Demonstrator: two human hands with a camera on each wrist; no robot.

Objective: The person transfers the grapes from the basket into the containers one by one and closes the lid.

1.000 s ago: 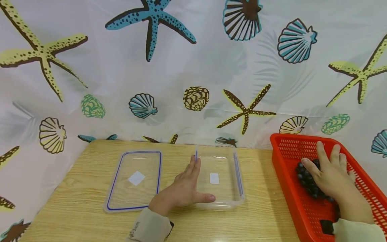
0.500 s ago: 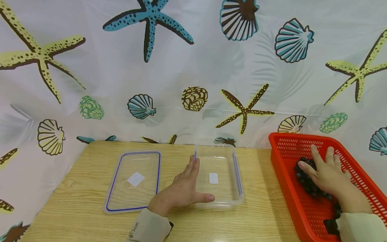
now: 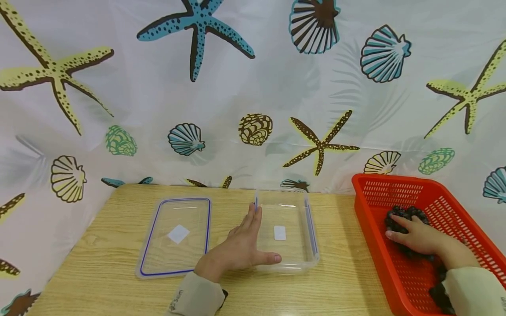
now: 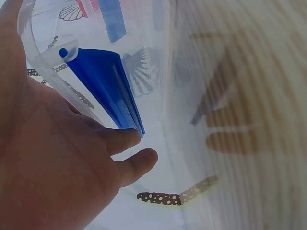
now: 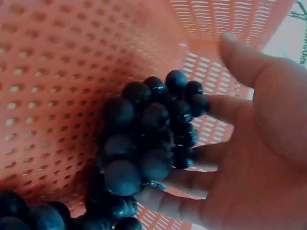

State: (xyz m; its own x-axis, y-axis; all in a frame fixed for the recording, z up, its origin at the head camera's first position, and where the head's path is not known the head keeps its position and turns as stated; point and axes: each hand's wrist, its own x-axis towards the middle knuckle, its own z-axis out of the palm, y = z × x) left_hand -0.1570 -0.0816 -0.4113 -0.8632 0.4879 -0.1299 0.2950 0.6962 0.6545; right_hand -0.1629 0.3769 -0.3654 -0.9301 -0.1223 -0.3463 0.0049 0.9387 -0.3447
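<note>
At the left of the wooden worktop (image 3: 336,272) lies a clear lid (image 3: 179,254) with a blue sealing band, flat and beside the container rather than on it, presumably so the top is left uncovered. Next comes the left hand (image 3: 244,246), its thumb spread well away from 4 straight fingers. These lie along the left wall of the clear container (image 3: 312,235), by a blue latch (image 4: 105,79), while the thumb reaches past the near corner; the pose looks meant to brace the box, not to grip it. Inside, only a white label (image 3: 280,233) shows on its floor. At the right, a red perforated basket (image 3: 379,245) holds a bunch of black grapes (image 5: 144,139). The right hand (image 3: 424,239) has its fingers against that bunch and its thumb apart, a loose contact that likely spares the fruit. More grapes (image 5: 41,215) lie nearer the person.
</note>
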